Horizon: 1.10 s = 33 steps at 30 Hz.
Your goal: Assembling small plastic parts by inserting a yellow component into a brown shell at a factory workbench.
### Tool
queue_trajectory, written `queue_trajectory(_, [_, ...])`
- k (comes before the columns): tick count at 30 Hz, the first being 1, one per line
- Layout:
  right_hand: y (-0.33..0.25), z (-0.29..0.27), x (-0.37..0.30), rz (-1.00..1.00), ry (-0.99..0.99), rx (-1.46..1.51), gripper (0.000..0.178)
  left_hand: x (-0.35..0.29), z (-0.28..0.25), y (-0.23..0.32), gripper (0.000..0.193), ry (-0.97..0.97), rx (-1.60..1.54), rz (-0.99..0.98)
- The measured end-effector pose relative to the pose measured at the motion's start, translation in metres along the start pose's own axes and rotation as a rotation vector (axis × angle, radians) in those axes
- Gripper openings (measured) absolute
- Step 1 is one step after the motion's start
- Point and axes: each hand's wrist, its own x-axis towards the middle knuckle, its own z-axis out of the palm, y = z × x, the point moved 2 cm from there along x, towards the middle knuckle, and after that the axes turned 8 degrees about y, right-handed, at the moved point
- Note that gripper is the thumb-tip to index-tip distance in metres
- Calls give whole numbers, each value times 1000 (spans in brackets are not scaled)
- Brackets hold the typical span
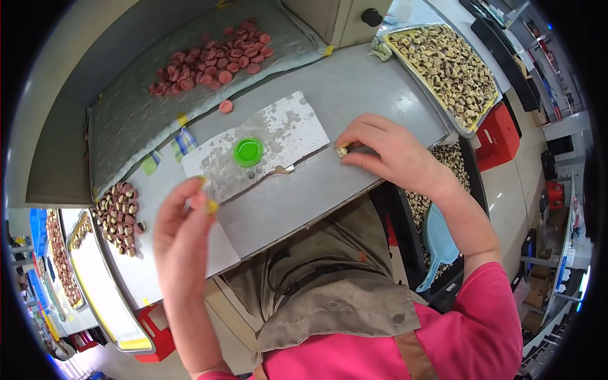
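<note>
My right hand (396, 152) pinches a small cream-and-brown piece (342, 152) between thumb and forefinger, just past the right end of a spotted white board (288, 117). My left hand (182, 237) is raised over the board's left end, slightly blurred. Its thumb and forefinger have yellow tips and stand apart, with nothing visible between them. On the board lies a shallow bright green round dish (248, 152). A single pink scalloped disc (225, 107) rests behind the board. Left of my left hand, cream-topped pink pieces (118, 215) form a loose heap.
A pile of pink scalloped discs (215, 62) covers part of a grey mat (130, 120). At the back right stands a tray (472, 130) of cream-and-brown pieces. Below my right forearm, a black bin (476, 180) holds more, with a light blue scoop (441, 237). Red stools flank the table.
</note>
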Motion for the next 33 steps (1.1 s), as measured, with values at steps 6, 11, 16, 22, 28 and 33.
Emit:
queue_trajectory(6, [-36, 9, -1, -5, -11, -76, 20, -18, 6, -25, 32, -144, -126, -100])
queue_trajectory(11, [-46, 22, 7, -65, -15, -176, 19, -12, -7, -34, 33, -205, -148, -69])
queue_trajectory(16, [-53, 27, 16, -64, -75, -256, 14, -8, -15, -37, 34, -196, -217, -38])
queue_trajectory(22, [-82, 45, 55, -111, 54, 2, 15, -8, -28, -37, 33, -198, -288, -29])
queue_trajectory(28, [-87, 79, 88, -349, 44, -135, 16, -5, -33, -43, 30, -192, -247, 109])
queue_trajectory(33, [-83, 91, 93, -403, 52, -258, 16, -7, -31, -34, 31, -116, -352, 22])
